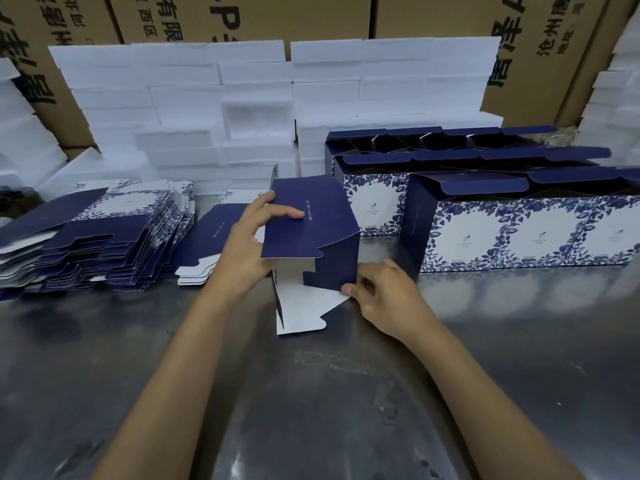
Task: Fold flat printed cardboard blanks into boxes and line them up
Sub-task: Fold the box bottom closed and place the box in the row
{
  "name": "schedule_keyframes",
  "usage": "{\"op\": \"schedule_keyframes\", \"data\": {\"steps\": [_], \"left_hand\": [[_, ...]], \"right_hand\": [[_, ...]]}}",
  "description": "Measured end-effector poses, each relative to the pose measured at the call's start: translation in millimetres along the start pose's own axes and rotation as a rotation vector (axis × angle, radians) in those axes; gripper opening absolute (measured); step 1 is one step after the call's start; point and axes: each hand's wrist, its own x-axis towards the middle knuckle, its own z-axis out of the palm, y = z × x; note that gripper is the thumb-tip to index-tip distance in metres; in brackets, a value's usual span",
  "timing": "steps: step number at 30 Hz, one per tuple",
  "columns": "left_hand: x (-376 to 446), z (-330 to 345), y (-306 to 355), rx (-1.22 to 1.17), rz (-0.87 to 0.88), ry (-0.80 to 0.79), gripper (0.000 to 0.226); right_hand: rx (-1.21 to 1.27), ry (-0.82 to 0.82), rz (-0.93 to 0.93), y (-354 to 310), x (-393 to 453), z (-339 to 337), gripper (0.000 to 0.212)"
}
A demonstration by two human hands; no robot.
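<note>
On the steel table (311,410), the right hand (384,296) pinches the half-opened box (311,233) at its lower corner; the left hand (252,237) grips its top panel. The white flaps likely need tucking next. Right of it stand finished boxes (519,230); left, flat blanks (97,237).

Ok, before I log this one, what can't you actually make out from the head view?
- Half-folded box: its far side faces away; the left hand covers its left edge.
- Right hand: fingertips tucked behind the box's lower corner.
- Row of finished boxes: cut off by the right edge.
- Small print on the box's top panel: too small to read.
</note>
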Motion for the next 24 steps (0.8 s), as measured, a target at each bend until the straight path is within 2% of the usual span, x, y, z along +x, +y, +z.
{"op": "schedule_keyframes", "data": {"steps": [11, 14, 18, 24], "left_hand": [[2.1, -3.2, -7.0, -0.004, 0.024, 0.012, 0.044], [3.0, -2.8, -8.1, -0.009, 0.046, 0.017, 0.044], [2.9, -4.0, -8.2, -0.017, 0.045, 0.006, 0.044], [1.1, -3.7, -1.8, -0.016, 0.026, 0.001, 0.043]], "right_hand": [[0.041, 0.060, -0.037, -6.3, 1.3, -4.2, 0.033], [0.027, 0.095, -0.051, -5.8, 1.7, -5.9, 0.038], [0.080, 0.232, -0.142, -11.0, 2.3, -4.7, 0.047], [0.123, 0.247, -0.148, -12.6, 1.7, -5.5, 0.044]]}}
